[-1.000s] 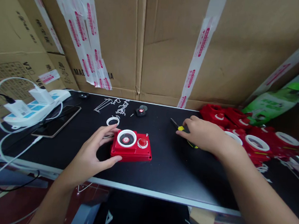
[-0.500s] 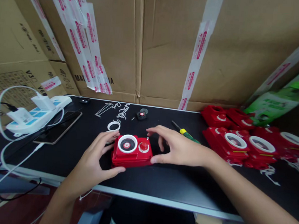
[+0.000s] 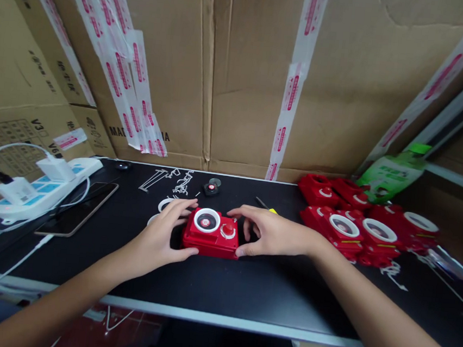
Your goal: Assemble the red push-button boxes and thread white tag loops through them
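Observation:
A red plastic box (image 3: 212, 243) lies on the black table, with a white-ringed round black disc and a red knob on top. My left hand (image 3: 162, 236) grips its left end, thumb along the front and fingers at the back. Its right end sits between the thumb and fingers of my right hand (image 3: 273, 232). Behind my left hand a white ring (image 3: 164, 205) shows in part. A screwdriver (image 3: 262, 203) lies beyond my right hand, which hides its handle. Past the box is a small round black part (image 3: 211, 187).
Several similar red boxes (image 3: 328, 226) stand at the right, before a green bottle (image 3: 393, 175). On the left are a power strip (image 3: 45, 191) with white cables and a phone (image 3: 78, 210). Thin metal strips (image 3: 153, 179) lie at the back, near a cardboard wall (image 3: 248, 88).
The view has shifted and tilted up slightly. My left hand has come in closer around the box's left end, and the box has turned slightly. My right hand stays at its right end.

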Action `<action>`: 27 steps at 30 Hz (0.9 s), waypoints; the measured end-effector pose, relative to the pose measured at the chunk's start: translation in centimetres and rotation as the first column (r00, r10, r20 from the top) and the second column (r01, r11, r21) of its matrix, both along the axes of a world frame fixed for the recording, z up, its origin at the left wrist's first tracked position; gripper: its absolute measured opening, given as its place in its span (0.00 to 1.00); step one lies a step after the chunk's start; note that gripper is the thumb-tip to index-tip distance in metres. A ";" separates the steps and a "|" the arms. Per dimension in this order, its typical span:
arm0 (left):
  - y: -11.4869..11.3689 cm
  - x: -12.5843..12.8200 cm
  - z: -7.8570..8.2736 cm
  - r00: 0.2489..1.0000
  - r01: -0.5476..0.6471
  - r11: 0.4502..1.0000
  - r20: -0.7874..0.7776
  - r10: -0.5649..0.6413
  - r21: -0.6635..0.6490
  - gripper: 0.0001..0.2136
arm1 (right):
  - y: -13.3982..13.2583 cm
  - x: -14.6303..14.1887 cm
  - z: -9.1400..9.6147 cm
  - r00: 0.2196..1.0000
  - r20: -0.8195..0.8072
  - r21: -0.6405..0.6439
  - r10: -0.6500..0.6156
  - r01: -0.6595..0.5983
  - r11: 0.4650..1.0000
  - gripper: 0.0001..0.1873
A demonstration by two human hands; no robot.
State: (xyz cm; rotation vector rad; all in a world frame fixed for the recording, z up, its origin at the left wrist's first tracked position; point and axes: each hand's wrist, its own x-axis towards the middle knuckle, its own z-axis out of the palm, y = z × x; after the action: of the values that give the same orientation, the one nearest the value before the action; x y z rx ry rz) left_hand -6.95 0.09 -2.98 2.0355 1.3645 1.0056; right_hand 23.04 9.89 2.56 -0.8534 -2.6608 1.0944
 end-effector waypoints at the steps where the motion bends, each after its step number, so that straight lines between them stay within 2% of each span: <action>1: 0.7 0.0 0.4 0.999 0.035 0.999 -0.025 -0.035 0.010 0.41 | 0.2 0.1 0.0 1.000 0.007 0.003 -0.005 0.005 1.000 0.47; 4: 3.1 0.1 2.1 0.977 0.161 0.987 -0.142 -0.159 0.002 0.45 | 0.6 0.5 -0.1 1.000 0.013 0.034 -0.012 0.012 0.999 0.45; 6: 4.7 0.2 3.6 0.936 0.262 0.963 -0.228 -0.268 -0.058 0.52 | 0.8 0.7 0.0 0.999 0.029 0.047 -0.017 0.016 0.999 0.43; 9: 6.8 0.3 5.4 0.893 0.387 0.898 -0.156 -0.421 -0.207 0.56 | 0.7 0.8 0.2 0.998 0.059 0.030 -0.017 0.015 0.999 0.43; 11: 7.5 0.5 6.0 0.887 0.432 0.867 -0.060 -0.459 -0.249 0.55 | 0.7 0.7 0.3 0.998 0.061 0.011 -0.025 0.024 1.000 0.45; 15: 7.0 0.6 5.5 0.901 0.413 0.887 -0.047 -0.431 -0.205 0.53 | 0.6 0.6 0.2 0.998 0.028 0.012 -0.056 0.056 0.998 0.44; 20: 5.6 0.6 4.5 0.917 0.332 0.932 -0.184 -0.354 -0.142 0.52 | 0.6 0.6 0.1 0.998 0.030 0.012 -0.053 0.053 0.999 0.38; 27: 5.5 1.3 4.3 0.895 0.264 0.954 -0.333 -0.298 -0.146 0.50 | 0.0 0.2 0.1 0.998 0.052 0.091 -0.047 0.042 0.995 0.34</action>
State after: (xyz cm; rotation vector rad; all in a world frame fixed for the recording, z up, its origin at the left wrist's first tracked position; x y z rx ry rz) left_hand -5.66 5.61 1.28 2.3308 1.2040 0.4538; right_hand 23.22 9.86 2.65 -0.9338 -2.6974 0.9468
